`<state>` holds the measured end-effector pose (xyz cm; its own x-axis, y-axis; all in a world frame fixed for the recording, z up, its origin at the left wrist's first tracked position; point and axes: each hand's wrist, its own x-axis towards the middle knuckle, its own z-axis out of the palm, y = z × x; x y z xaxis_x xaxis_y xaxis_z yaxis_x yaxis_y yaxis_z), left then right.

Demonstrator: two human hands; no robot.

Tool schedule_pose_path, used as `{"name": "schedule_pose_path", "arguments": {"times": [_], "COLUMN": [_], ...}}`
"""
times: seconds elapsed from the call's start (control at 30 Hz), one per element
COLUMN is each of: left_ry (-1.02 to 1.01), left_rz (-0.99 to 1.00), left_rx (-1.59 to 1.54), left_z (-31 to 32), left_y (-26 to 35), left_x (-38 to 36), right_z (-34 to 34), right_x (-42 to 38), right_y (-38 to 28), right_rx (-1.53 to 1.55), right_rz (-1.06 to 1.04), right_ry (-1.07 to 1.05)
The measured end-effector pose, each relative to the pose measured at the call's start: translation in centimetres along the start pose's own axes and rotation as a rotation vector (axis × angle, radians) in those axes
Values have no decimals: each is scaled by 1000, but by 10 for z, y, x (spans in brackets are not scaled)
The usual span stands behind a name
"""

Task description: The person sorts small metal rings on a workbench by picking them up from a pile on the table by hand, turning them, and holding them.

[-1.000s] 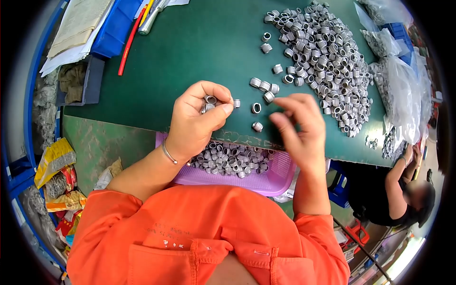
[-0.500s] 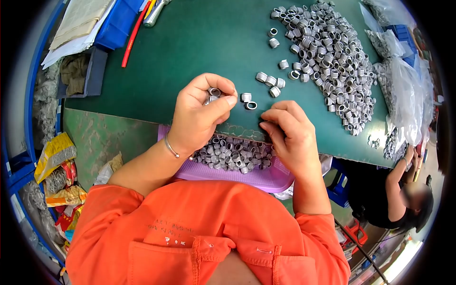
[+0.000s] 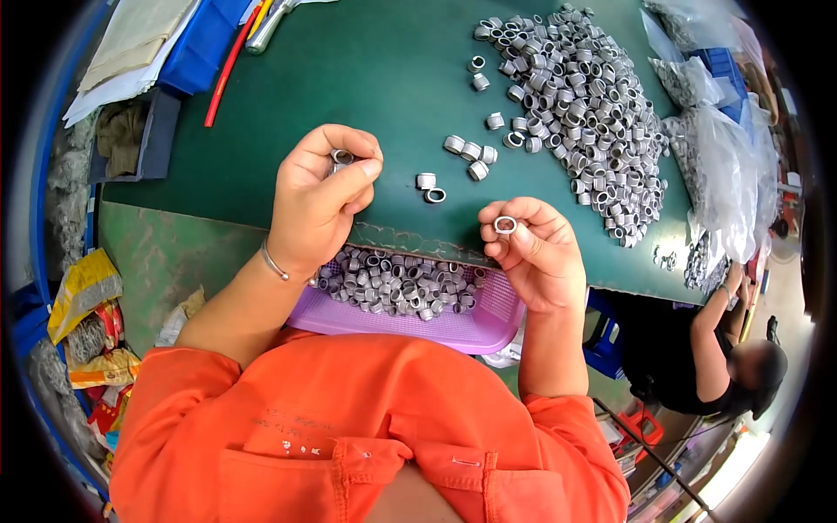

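Curled fingers of my left hand (image 3: 321, 196) hold at least one small grey metal ring (image 3: 343, 157) in the fist above the green tabletop. How many more sit inside is hidden. My right hand (image 3: 542, 261) pinches another metal ring (image 3: 505, 226) between thumb and fingertips, its round opening facing me. Between the hands, two loose rings (image 3: 426, 181) lie on the table, one upright and one showing its hole. Below, at the table's edge, a purple plastic basket (image 3: 418, 333) holds many more rings.
A large heap of rings (image 3: 602, 113) covers the right of the green table (image 3: 349, 74), with several strays beside it. Clear plastic bags (image 3: 724, 166) line the far right, near a person in black (image 3: 671, 349). Blue bin (image 3: 199, 52), red stick (image 3: 228, 74) and grey box (image 3: 161, 139) stand left.
My right hand has turned, bringing the ring in its fingertips into sight. The hands are farther apart, my left having drawn leftward. The whole view has shifted slightly.
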<state>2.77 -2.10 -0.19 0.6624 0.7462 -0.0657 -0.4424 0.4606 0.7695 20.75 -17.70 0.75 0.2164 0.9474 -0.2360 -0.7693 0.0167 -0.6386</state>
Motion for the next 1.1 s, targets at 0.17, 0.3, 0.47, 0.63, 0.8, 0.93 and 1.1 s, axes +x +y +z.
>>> {"name": "schedule_pose_path", "arguments": {"times": [0.17, 0.3, 0.47, 0.63, 0.8, 0.93, 1.1], "left_ry": [-4, 4, 13, 25, 20, 27, 28], "left_rz": [4, -12, -15, -8, -19, 4, -3], "left_rx": [22, 46, 51, 76, 27, 20, 17], "left_z": [0, 0, 1, 0, 0, -1, 0], "left_y": [0, -1, -1, -1, -2, -2, -2], "left_x": [0, -1, -1, -2, 0, -1, -1], "right_z": [8, 16, 41, 35, 33, 23, 45], "right_x": [-5, 1, 31, 25, 12, 17, 44], "right_y": [0, -7, 24, 21, 9, 8, 23], "right_rx": [-130, -926, -1559, -777, -259, -656, -1580], "right_rz": [-66, -263, -605, -250, -24, -238, -671], "right_ry": [9, -287, 38, 90, 40, -286, -99]}}
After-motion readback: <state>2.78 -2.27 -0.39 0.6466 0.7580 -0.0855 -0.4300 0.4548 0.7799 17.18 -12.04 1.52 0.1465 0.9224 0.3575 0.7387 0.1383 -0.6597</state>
